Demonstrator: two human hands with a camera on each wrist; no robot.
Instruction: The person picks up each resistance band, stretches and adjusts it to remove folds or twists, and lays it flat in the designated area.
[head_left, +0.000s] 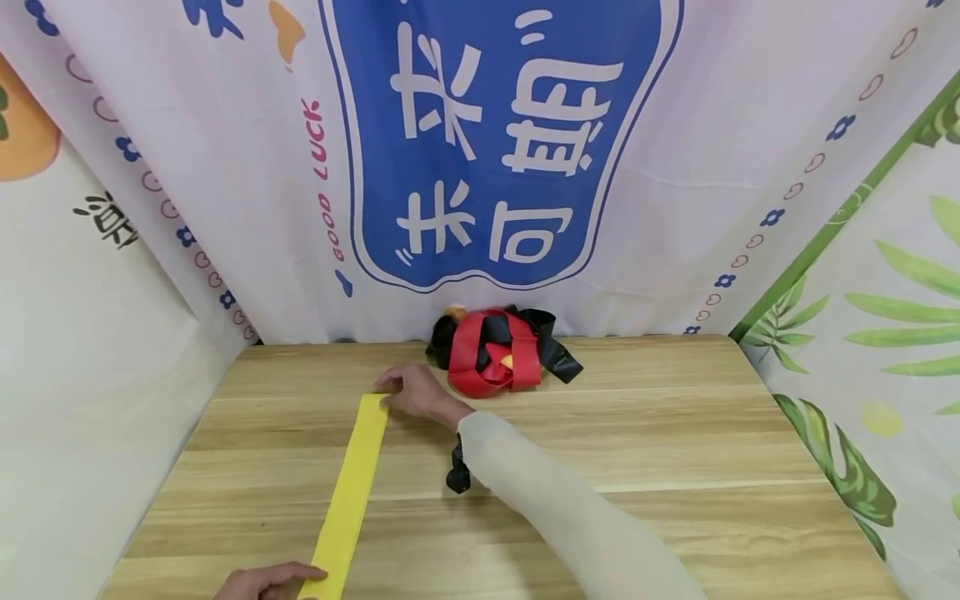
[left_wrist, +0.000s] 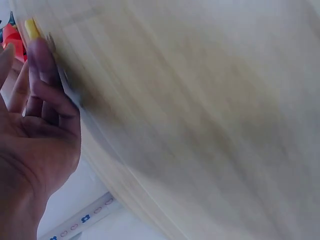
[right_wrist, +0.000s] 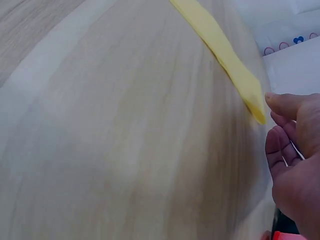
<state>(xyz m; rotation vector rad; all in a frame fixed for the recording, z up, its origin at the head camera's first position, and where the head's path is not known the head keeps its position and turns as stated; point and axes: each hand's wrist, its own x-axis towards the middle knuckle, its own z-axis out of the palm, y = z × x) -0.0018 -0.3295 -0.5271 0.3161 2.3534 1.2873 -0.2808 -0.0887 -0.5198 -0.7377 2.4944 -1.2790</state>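
A flat yellow band (head_left: pixel 352 492) lies stretched out lengthwise on the wooden table, running from the near edge of the head view toward the back. My left hand (head_left: pixel 262 581) is at its near end, the extended index finger resting on the band and the other fingers bent. In the left wrist view a bit of the yellow band (left_wrist: pixel 32 29) shows at that fingertip. My right hand (head_left: pixel 415 390) is at the far end, its thumb tip right at the band's corner. The right wrist view shows the thumb beside the yellow end (right_wrist: pixel 257 107), with a gap between thumb and fingers.
Behind my right hand, a tangled bundle of red and black bands (head_left: pixel 465 354) sits at the table's back edge, with a little yellow inside. A printed curtain (head_left: pixel 645 217) hangs directly behind the table (head_left: pixel 675 433), and cloth walls stand at both sides.
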